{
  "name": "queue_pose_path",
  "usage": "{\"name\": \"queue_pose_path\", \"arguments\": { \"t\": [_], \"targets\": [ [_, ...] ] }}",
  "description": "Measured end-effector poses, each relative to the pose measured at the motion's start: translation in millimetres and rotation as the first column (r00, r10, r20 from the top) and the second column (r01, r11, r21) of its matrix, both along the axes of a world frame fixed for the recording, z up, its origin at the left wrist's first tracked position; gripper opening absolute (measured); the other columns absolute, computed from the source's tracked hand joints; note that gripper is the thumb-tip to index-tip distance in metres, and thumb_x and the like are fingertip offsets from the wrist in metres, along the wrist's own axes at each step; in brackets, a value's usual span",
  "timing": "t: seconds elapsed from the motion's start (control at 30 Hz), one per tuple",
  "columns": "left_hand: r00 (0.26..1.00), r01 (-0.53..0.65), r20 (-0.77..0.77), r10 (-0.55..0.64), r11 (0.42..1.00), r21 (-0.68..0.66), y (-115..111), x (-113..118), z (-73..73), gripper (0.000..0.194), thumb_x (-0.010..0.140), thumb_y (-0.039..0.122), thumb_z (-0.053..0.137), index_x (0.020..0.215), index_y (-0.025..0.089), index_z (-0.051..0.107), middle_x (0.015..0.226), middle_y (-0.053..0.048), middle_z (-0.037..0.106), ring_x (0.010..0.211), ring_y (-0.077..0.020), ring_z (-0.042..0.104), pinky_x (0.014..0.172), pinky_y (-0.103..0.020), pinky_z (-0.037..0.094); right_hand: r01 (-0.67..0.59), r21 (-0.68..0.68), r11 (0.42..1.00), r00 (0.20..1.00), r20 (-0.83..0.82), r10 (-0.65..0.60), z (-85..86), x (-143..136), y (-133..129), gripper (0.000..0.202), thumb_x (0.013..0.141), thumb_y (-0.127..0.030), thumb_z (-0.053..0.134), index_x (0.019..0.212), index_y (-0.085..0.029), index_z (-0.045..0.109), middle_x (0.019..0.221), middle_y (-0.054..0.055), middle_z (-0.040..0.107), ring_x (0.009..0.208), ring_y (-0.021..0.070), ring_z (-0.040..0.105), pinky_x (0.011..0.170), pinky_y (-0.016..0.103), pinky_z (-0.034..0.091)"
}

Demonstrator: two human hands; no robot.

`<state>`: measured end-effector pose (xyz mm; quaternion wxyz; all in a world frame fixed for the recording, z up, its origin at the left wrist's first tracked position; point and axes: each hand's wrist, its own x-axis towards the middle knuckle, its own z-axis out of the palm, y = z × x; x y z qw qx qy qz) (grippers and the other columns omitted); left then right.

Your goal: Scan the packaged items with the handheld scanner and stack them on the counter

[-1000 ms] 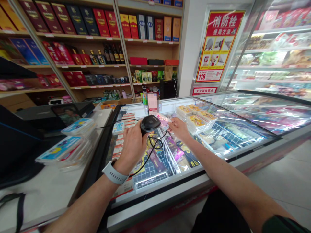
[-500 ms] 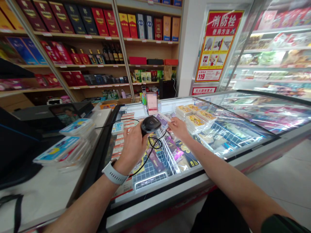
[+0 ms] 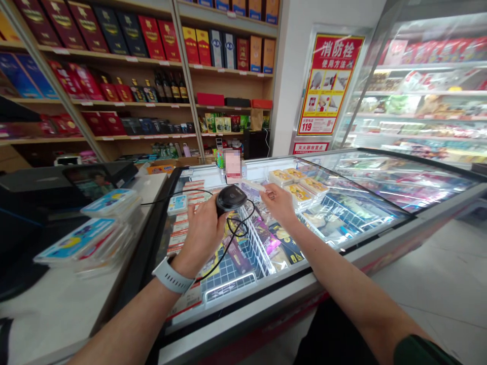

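My left hand (image 3: 203, 228) is wrapped round a black barcode scanner (image 3: 231, 196), held over the glass-topped freezer (image 3: 243, 304). A looped black cable (image 3: 224, 252) hangs from the scanner. To its right, my right hand (image 3: 279, 204) pinches one end of a flat, pale clear-and-purple package (image 3: 251, 189); its exact kind is not clear. The package is just beyond the scanner's head. Behind my right hand, several yellow-topped flat packs (image 3: 299, 192) lie stacked on the glass. A small blue-and-white pack (image 3: 177, 204) rests left of the scanner.
Blue-topped flat packs (image 3: 79, 238) are piled on the white counter (image 3: 34, 304) at left, beside a dark machine with a screen (image 3: 87, 177). White wire baskets (image 3: 258, 248) hold goods under the glass. Shelves of boxes and bottles (image 3: 167, 88) line the back wall.
The view has shifted slightly, so the surroundings sit a little further left. Both hands keep their holds, and the package has turned a little flatter behind the scanner.
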<state>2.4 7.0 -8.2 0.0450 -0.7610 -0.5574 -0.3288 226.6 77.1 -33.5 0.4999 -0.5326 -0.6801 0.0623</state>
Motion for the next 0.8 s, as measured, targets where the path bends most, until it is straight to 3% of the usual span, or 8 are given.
{"name": "queue_pose_path", "arguments": {
  "t": [0.13, 0.33, 0.43, 0.57, 0.8],
  "targets": [
    [1.000, -0.001, 0.000, 0.001, 1.000, 0.008, 0.9, -1.5, 0.5, 0.045, 0.091, 0.030, 0.044, 0.134, 0.016, 0.042, 0.125, -0.015, 0.063, 0.118, -0.0314, 0.056, 0.108, -0.056, 0.028, 0.090, 0.183, 0.979, 0.975, 0.185, -0.124, 10.8, 18.0, -17.9, 0.024, 0.090, -0.034, 0.052, 0.106, -0.021, 0.066, 0.094, 0.006, 0.068, 0.075, 0.0167, 0.064, 0.075, 0.029, 0.051],
    [1.000, -0.005, 0.007, 0.005, 1.000, 0.009, 0.0, -1.4, 3.8, 0.046, 0.090, 0.029, 0.043, 0.134, 0.015, 0.042, 0.122, -0.015, 0.064, 0.115, -0.0320, 0.057, 0.107, -0.056, 0.029, 0.220, 0.429, 0.876, 0.852, 0.352, -0.387, 18.2, 68.1, -42.6, 0.025, 0.093, -0.028, 0.047, 0.110, -0.021, 0.064, 0.105, 0.009, 0.066, 0.101, 0.0231, 0.060, 0.090, 0.035, 0.047],
    [1.000, -0.006, 0.011, 0.006, 1.000, 0.008, 0.5, -1.4, 2.8, 0.046, 0.090, 0.030, 0.044, 0.133, 0.015, 0.043, 0.123, -0.015, 0.064, 0.116, -0.0318, 0.057, 0.108, -0.056, 0.027, 0.263, 0.449, 0.854, 0.782, 0.420, -0.461, 12.2, 89.0, -47.3, 0.026, 0.094, -0.028, 0.047, 0.112, -0.021, 0.064, 0.106, 0.010, 0.066, 0.100, 0.0241, 0.059, 0.087, 0.036, 0.048],
    [1.000, -0.005, 0.007, 0.005, 1.000, 0.006, 0.3, -1.1, 1.0, 0.046, 0.090, 0.030, 0.044, 0.134, 0.015, 0.042, 0.122, -0.014, 0.064, 0.117, -0.0314, 0.056, 0.109, -0.056, 0.025, 0.249, 0.448, 0.859, 0.728, 0.498, -0.471, -1.2, 102.8, -47.3, 0.025, 0.094, -0.025, 0.047, 0.110, -0.020, 0.065, 0.106, 0.010, 0.066, 0.101, 0.0241, 0.059, 0.086, 0.035, 0.048],
    [1.000, -0.009, -0.001, 0.009, 1.000, 0.010, -0.7, -0.1, 0.0, 0.048, 0.090, 0.031, 0.043, 0.135, 0.013, 0.041, 0.122, -0.015, 0.064, 0.118, -0.0315, 0.056, 0.109, -0.056, 0.025, 0.207, 0.394, 0.895, 0.732, 0.544, -0.409, -14.3, 102.7, -47.2, 0.027, 0.091, -0.022, 0.048, 0.113, -0.016, 0.063, 0.107, 0.012, 0.063, 0.099, 0.0246, 0.058, 0.088, 0.038, 0.049]
  ]
}}
